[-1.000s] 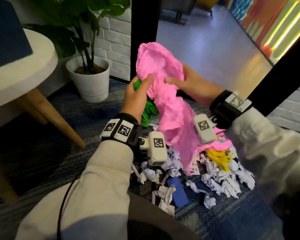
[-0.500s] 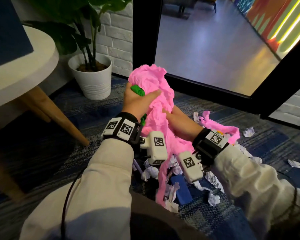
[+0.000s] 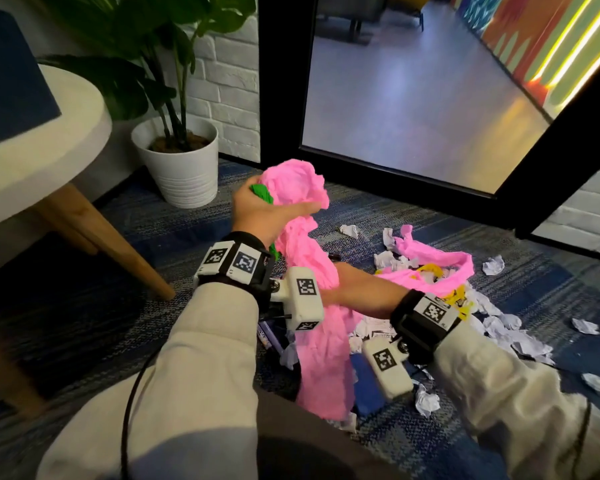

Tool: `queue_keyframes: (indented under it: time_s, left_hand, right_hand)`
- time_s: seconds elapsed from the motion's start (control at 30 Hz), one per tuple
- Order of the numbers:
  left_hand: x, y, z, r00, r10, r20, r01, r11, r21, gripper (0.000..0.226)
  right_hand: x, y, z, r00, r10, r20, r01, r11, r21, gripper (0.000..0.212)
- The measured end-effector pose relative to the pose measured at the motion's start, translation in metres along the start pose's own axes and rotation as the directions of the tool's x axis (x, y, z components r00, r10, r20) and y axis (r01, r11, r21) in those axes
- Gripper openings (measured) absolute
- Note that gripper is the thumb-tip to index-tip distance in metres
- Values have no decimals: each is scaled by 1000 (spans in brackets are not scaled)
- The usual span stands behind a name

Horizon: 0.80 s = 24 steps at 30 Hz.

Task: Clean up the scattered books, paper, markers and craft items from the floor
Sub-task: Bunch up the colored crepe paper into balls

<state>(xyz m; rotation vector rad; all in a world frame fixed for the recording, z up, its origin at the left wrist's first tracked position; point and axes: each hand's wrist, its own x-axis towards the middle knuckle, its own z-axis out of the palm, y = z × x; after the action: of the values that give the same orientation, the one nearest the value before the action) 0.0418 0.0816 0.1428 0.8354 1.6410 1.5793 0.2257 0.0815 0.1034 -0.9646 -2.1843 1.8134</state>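
Plant [image 3: 142, 74] in white pot [image 3: 184, 174] (pink paper [image 3: 297, 183] in left hand [image 3: 260, 214])

I see the left hand [image 3: 261, 213] gripping the bunched top of the pink paper [image 3: 317, 362] with a green scrap [image 3: 262, 192], the right hand [image 3: 355, 286] clutching it lower down, above crumpled white scraps [image 3: 522, 342] on the carpet [image 3: 146, 220].

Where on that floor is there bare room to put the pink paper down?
Bare carpet lies between the plant pot, the table leg and the pink paper. A strip beside the door frame is free too. Right of the paper, crumpled scraps crowd the floor.
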Motion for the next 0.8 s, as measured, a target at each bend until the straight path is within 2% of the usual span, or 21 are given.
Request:
queue_keyframes:
  time_s: [0.07, 0.1, 0.17, 0.23, 0.3, 0.37, 0.4, 0.47, 0.53, 0.6, 0.63, 0.7, 0.73, 0.8]
  left_hand:
    - [0, 0, -1, 999, -1, 46, -4, 994, 111, 66]
    - [0, 0, -1, 997, 29, 77, -39, 988, 146, 67]
    - [-1, 1, -2, 982, 122, 144, -144, 979, 147, 70]
    - [-8, 5, -1, 945, 213, 250, -256, 954, 155, 76]
    - [-17, 10, 2, 901, 199, 385, -288, 939, 188, 78]
    - [-27, 17, 10, 868, 70, 492, -182, 966, 184, 69]
    - [-31, 19, 14, 848, 6, 529, -124, 974, 187, 68]
    - [-35, 16, 21, 809, -60, 584, -113, 960, 256, 83]
    - [-38, 11, 24, 801, -75, 594, -159, 930, 332, 87]
    - [-37, 8, 24, 833, -25, 553, -205, 913, 351, 70]
    - [-35, 7, 23, 863, 15, 506, -221, 910, 351, 57]
    - [-27, 5, 19, 916, 85, 393, -240, 900, 364, 31]
    - [-25, 5, 17, 928, 99, 359, -237, 900, 366, 24]
    - [-23, 2, 16, 944, 79, 320, -196, 916, 351, 16]
  right_hand:
    - [-6, 3, -14, 995, 63, 75, -51, 987, -151, 29]
    - [-7, 6, -24, 994, 92, 66, -78, 978, -192, 32]
    - [-15, 8, -45, 992, 123, 38, -113, 974, -196, 38]
    - [-26, 2, -65, 989, 144, 16, -143, 988, -64, 45]
    - [-31, -6, -81, 982, 187, -20, -175, 950, 259, 36]
    - [-30, -20, -85, 984, 175, -39, -128, 841, 525, 27]
    - [-27, -26, -86, 988, 148, -39, -93, 784, 614, 32]
    - [-23, -38, -82, 999, 39, -34, -3, 710, 704, 44]
    - [-15, -43, -77, 999, -43, -28, 50, 677, 735, 38]
    - [-3, -43, -69, 992, -60, -114, 120, 751, 649, 41]
    - [3, -42, -63, 975, -66, -214, 172, 832, 528, 46]
    - [11, -38, -50, 884, -127, -449, 245, 945, 215, 41]
    - [13, -37, -45, 842, -166, -514, 258, 959, 114, 37]
    - [16, -34, -37, 818, -190, -544, 274, 959, 77, 36]
